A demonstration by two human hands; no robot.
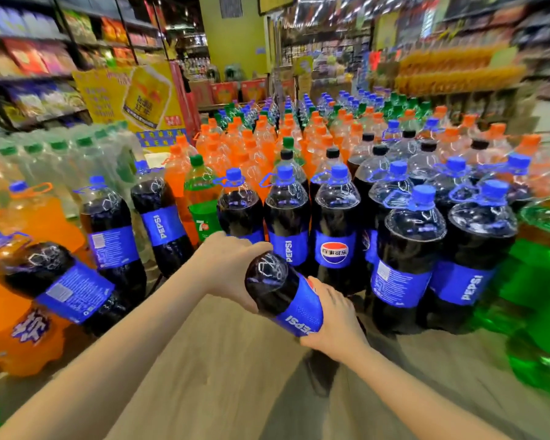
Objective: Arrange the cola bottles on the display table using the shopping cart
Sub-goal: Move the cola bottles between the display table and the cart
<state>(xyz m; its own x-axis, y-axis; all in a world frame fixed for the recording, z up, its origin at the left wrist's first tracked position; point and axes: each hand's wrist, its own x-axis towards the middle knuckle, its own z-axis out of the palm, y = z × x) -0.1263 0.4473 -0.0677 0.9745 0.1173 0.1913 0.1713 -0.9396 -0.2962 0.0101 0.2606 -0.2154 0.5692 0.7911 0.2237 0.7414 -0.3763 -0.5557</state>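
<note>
I hold one large cola bottle (275, 284) tilted, its top end pointing away from me. My left hand (232, 265) wraps its upper shoulder and my right hand (334, 319) grips the blue label lower down. Its cap is hidden behind my left hand. Just beyond stand several upright cola bottles (334, 223) with blue caps on the wooden display table (223, 360). Another cola bottle (61, 284) leans tilted at the left. No shopping cart is visible.
Orange soda bottles (251, 144) and green bottles (200, 198) fill the table behind the colas. Big orange bottles (29, 338) sit at the left, green ones (540, 281) at the right. Packs of water (77, 154) and store shelves (29, 58) lie beyond.
</note>
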